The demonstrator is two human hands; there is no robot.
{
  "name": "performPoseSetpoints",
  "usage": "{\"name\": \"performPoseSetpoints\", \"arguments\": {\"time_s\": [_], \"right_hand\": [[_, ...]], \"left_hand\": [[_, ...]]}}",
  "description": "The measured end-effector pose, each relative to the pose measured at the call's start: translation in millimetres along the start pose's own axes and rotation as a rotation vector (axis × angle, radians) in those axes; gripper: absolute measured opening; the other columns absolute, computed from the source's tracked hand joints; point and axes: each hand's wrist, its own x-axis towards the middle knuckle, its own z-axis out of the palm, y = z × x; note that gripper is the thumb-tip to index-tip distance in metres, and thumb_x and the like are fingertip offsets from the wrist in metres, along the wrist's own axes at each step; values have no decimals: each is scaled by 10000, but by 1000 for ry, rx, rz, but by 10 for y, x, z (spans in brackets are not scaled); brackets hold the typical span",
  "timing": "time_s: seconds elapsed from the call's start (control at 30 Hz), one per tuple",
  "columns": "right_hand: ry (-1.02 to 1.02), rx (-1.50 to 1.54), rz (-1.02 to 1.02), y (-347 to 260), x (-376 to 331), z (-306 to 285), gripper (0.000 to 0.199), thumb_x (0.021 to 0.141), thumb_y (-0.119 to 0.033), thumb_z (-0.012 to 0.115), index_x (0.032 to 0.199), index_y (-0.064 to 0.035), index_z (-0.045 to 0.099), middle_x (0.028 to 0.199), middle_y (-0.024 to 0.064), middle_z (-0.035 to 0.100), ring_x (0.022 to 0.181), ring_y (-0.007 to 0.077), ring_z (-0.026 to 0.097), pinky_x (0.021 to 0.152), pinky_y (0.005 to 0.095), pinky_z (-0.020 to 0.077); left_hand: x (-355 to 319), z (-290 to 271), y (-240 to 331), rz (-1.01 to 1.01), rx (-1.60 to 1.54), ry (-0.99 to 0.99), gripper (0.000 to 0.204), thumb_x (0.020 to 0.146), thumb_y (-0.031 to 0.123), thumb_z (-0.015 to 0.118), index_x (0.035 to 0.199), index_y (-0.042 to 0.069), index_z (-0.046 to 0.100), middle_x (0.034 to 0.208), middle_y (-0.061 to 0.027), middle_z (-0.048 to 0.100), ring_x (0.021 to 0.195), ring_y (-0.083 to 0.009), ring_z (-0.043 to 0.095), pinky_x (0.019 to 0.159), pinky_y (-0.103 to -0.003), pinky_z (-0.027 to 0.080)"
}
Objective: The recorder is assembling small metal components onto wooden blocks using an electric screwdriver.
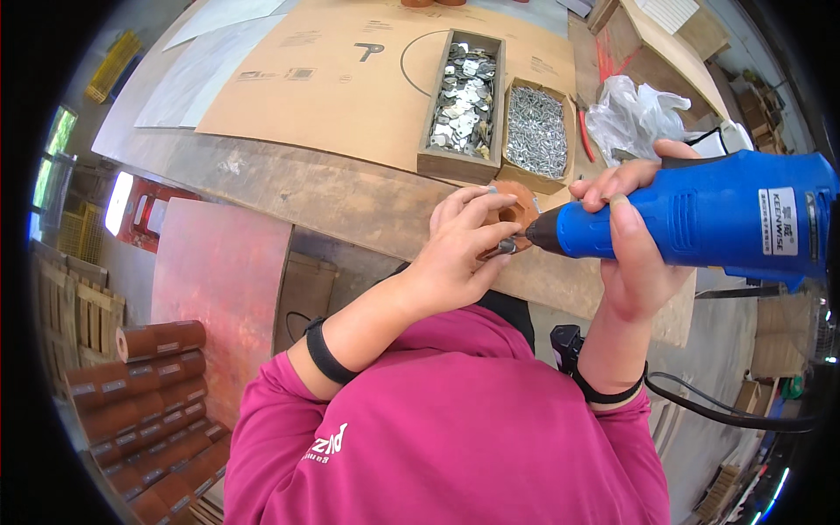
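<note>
Two grips: both closed, I see remotely.
Left hand (451, 249): around the reddish-brown piece (525, 201), by the bench's (297, 179) near side.
Right hand (637, 241): around the blue power tool (700, 210), nose at the piece.

The shirt (490, 420) is magenta, with short sleeves (267, 429) and white lettering (325, 443) on its left side. Just past its left sleeve, a black strap (327, 352) rings the forearm; past its right sleeve, a second black strap (604, 395) has a boxy black device (567, 344) beside it.
</note>
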Motion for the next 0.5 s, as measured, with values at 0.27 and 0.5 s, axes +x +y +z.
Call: {"name": "performPoseSetpoints", "arguments": {"time_s": [0.27, 0.5], "right_hand": [[36, 22, 40, 57, 25, 100, 452, 711, 10, 482, 1120, 12, 291, 756, 100, 491, 702, 188, 518, 810, 467, 419], [2, -23, 31, 85, 32, 150, 437, 715, 11, 481, 1112, 0, 299, 746, 89, 494, 676, 181, 525, 848, 501, 379]], "left_hand": [[22, 36, -48, -41, 62, 85, 485, 529, 124, 749, 965, 90, 541, 1177, -159, 392, 1073, -352, 366, 909, -423, 302], [24, 82, -98, -38, -6, 75, 435, 541, 71, 745, 919, 47, 532, 1162, -188, 382, 850, -267, 527, 739, -346, 451]]}}
